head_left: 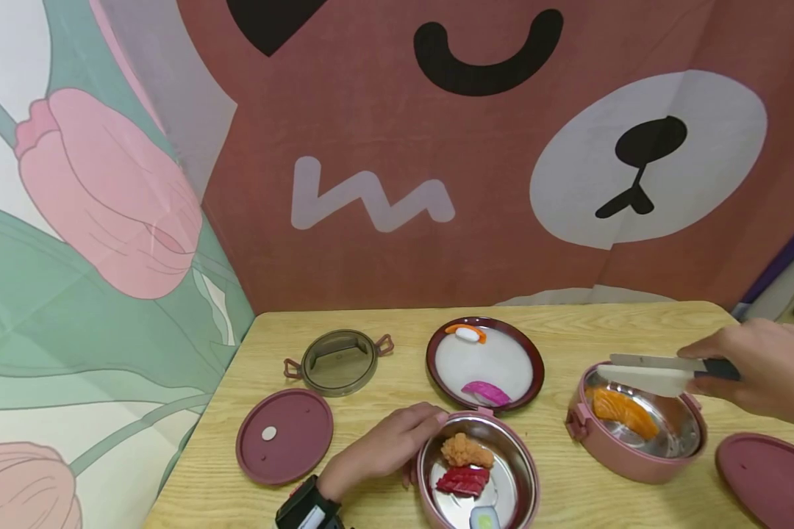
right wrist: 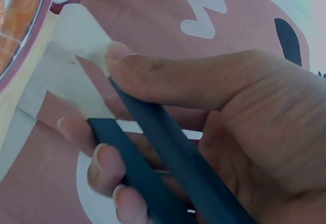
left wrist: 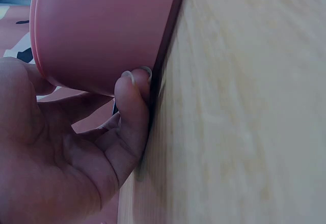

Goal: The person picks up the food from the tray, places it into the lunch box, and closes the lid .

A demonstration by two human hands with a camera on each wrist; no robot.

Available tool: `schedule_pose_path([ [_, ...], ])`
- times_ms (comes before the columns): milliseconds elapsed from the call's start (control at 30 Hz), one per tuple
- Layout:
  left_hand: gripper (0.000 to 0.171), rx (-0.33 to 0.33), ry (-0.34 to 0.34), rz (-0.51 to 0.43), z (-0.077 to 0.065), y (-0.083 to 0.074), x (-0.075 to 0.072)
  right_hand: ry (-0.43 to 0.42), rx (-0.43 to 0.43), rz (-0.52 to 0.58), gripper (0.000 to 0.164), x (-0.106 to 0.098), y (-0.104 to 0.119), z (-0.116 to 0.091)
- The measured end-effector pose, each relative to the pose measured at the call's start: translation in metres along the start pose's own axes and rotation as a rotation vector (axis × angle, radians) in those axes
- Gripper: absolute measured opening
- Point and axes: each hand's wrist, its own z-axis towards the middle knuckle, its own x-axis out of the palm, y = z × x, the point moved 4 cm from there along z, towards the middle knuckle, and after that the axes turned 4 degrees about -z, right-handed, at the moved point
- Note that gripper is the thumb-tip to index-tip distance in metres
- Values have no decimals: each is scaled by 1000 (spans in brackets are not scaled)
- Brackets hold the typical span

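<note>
My left hand (head_left: 397,441) holds the side of a round pink lunch box (head_left: 524,477). Inside it are a fried chicken piece (head_left: 465,450), a dark red piece (head_left: 463,481) and a pale, green-centred piece (head_left: 484,518). The left wrist view shows curled fingers (left wrist: 133,102) against the box's lower wall. My right hand (head_left: 761,371) grips dark-handled tongs (head_left: 642,380), with pale jaws parted and nothing visible between them. They hover over a second pink lunch box (head_left: 625,461), which contains an orange salmon-like piece (head_left: 625,413).
A dark-rimmed plate (head_left: 538,367) at the back holds a purple piece (head_left: 486,391) and an orange-and-white piece (head_left: 466,334). To the left lie a clear-topped lid (head_left: 340,364) and a maroon lid (head_left: 291,441). Another maroon lid (head_left: 761,470) lies at the right.
</note>
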Motion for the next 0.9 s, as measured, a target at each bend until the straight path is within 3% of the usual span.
schedule_pose_path([
  [467,46,6,9,-4,1,1,-2,66,-118,154,31,-4,17,42],
  [900,45,14,14,-20,1,1,1,5,-217,202,41,-1,42,93],
])
